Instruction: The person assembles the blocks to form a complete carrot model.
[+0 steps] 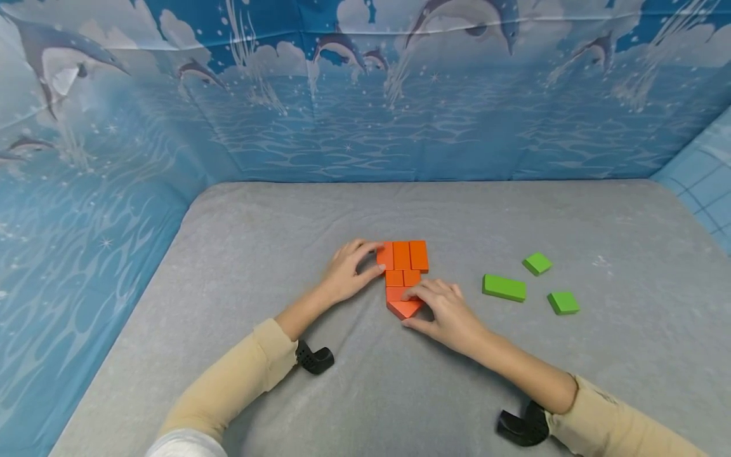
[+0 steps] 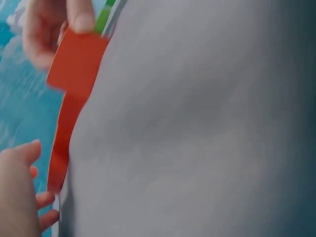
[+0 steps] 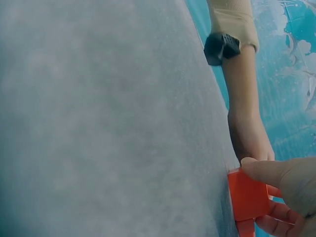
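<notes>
In the head view, orange blocks lie flat and close together in a column, wider at the far end. Its near end comes to a point, formed by an orange triangular block. My left hand is at the far left, thumb and forefinger pinching the leftmost orange block. From the near right, my right hand holds the near end, with the thumb at the pointed block and the fingers over the piece above it. The right wrist view shows the right thumb against an orange side face.
To the right lie a long green block and two small green blocks, one farther back and one nearer. Grey cloth covers the table. Blue dolphin-print curtains stand behind and at the left.
</notes>
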A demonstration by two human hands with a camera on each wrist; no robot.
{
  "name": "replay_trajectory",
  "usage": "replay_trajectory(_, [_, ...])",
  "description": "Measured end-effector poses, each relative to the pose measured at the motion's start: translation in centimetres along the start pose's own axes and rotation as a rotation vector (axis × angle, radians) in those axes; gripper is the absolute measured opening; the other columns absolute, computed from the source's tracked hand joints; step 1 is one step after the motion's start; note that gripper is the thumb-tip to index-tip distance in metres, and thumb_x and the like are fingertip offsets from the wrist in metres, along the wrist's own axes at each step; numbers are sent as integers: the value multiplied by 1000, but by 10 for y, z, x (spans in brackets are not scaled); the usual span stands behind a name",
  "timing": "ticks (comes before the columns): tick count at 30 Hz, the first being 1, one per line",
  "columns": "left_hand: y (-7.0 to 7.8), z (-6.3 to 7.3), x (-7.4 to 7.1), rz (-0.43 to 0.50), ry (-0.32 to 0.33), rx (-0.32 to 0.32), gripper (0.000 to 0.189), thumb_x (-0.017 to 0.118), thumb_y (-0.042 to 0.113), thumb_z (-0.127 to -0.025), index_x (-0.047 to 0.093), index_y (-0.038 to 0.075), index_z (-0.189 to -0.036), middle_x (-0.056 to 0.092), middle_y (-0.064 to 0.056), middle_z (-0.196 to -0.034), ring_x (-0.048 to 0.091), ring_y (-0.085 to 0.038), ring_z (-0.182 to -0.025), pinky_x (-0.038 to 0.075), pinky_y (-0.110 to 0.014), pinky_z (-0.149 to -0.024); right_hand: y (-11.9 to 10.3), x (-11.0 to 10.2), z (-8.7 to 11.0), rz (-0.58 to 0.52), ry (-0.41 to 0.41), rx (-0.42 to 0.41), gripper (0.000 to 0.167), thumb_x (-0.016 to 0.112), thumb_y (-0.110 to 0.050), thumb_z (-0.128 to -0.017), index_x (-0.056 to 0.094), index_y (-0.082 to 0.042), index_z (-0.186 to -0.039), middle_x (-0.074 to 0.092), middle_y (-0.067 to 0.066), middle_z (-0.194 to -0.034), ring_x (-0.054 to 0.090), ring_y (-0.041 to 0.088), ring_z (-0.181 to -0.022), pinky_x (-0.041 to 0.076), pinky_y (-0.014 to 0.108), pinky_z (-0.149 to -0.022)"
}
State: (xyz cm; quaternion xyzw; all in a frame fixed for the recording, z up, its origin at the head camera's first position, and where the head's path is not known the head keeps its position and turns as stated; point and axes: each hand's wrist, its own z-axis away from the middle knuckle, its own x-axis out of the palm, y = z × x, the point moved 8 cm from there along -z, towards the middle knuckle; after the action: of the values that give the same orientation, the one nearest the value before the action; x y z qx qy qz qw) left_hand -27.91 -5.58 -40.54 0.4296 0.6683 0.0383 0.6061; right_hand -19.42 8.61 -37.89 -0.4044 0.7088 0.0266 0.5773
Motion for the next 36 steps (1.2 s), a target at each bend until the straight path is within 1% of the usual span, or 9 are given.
replay_trajectory(4, [3,8,4,-28,25,-15,45,61,37,-86,55,17,-125,53,-5,-118,44,-21,-107,33,-42,-94,-1,0,-1,-2,-14,8,36,80,-28,-69,64,-12,-97,58,-1,-93,51,17,-88,32,37,-76])
replay_trajectory(12, [2,13,7,-60,51,2,45,62,39,-85,56,18,-124,53,-3,-120,43,-21,-110,31,-41,-96,-1,1,-3,-23,-30,16,36,79,-28,-70,63,-12,-99,59,0,-96,52,18,-92,31,38,-78])
replay_trajectory(16, [4,13,7,-71,42,3,45,61,39,-86,55,18,-125,52,-4,-121,43,-22,-111,30,-41,-98,1,-5,-4,-122,-22,-7,40,80,-25,-69,63,-11,-102,61,0,-97,55,19,-92,32,40,-78])
replay_trajectory(19, [4,12,7,-82,40,8,46,61,39,-86,55,18,-126,52,-5,-121,43,-22,-113,30,-42,-99,7,-21,-5,-204,12,-21,42,80,-19,-69,63,-8,-106,62,3,-96,56,20,-88,32,39,-75])
replay_trajectory(21, [4,12,8,-84,41,11,45,61,39,-86,55,18,-126,52,-5,-122,43,-22,-114,30,-42,-99,17,-36,-4,-214,52,-14,42,79,-15,-70,62,-6,-108,62,5,-96,55,21,-85,31,37,-73])
replay_trajectory(23, [4,13,8,-86,41,14,45,61,39,-86,55,18,-126,52,-5,-121,43,-22,-114,30,-42,-98,30,-53,-1,-192,98,-3,41,77,-9,-71,62,-6,-109,62,8,-99,54,23,-85,35,37,-73])
replay_trajectory(28, [4,12,9,-90,37,18,46,60,40,-86,54,18,-127,51,-5,-123,43,-22,-113,31,-42,-97,68,-85,21,-121,179,5,46,76,1,-69,61,-3,-112,62,10,-102,53,16,-87,42,29,-73])
replay_trajectory(32, [4,12,9,-89,32,19,46,59,40,-86,54,18,-127,51,-5,-124,43,-21,-113,31,-42,-97,98,-94,43,-119,168,68,45,75,0,-71,60,-1,-113,60,9,-102,50,6,-88,38,24,-75])
replay_trajectory(36, [4,13,9,-85,34,21,46,60,40,-86,54,18,-127,51,-5,-124,43,-21,-113,31,-42,-97,120,-94,60,-153,95,190,41,72,-5,-77,58,0,-115,57,9,-105,45,-3,-90,37,38,-79])
